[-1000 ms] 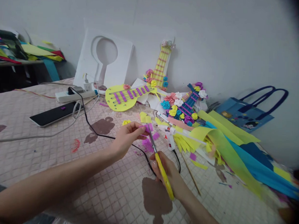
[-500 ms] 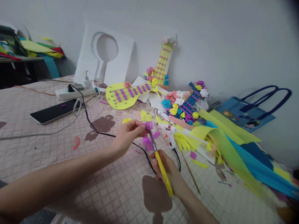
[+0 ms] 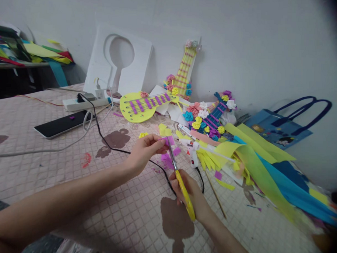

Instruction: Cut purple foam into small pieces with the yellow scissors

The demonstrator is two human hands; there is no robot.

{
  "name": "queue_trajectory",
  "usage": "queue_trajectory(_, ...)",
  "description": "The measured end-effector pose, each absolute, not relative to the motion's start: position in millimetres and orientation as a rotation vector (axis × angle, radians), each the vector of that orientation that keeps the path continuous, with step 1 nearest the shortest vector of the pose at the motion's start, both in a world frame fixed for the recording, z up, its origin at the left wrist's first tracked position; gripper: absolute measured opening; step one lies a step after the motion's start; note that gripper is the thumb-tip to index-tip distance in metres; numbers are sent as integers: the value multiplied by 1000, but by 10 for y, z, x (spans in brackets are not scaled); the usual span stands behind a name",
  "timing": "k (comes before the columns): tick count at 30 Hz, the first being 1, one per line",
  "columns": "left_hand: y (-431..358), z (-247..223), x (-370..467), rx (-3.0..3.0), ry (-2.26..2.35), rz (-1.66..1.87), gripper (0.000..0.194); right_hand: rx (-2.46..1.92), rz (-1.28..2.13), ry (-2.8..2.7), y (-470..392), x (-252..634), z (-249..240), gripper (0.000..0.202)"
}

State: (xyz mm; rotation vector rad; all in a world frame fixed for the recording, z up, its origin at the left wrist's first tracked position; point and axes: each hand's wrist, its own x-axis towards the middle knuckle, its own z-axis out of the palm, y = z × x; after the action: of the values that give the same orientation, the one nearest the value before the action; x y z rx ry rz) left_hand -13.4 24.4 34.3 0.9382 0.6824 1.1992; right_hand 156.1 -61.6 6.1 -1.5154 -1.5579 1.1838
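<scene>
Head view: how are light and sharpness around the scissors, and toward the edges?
Head view, centre: dim, fairly even light; scissors, purple paper, left hand and right hand readable, if slightly soft. Head view, lower right: yellow-green strip smears at its lower end. Head view, upper right: dark vignetting.

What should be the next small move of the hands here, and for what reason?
Probably the right hand should gently close the yellow-handled scissors: their blades reach the purple paper, and the left hand pinches that paper close beside them, so a small, slow squeeze seems safest.
</scene>
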Motion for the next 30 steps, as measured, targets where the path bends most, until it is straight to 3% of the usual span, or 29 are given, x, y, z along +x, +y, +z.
queue_trajectory(11,280,317,-133,942,673,1203,17,-1560,1189,-1520,-614,1566,-38,27)
queue_trajectory(30,292,347,-148,930,672,1178,16,-1494,1252,-1460,-591,1567,-90,53)
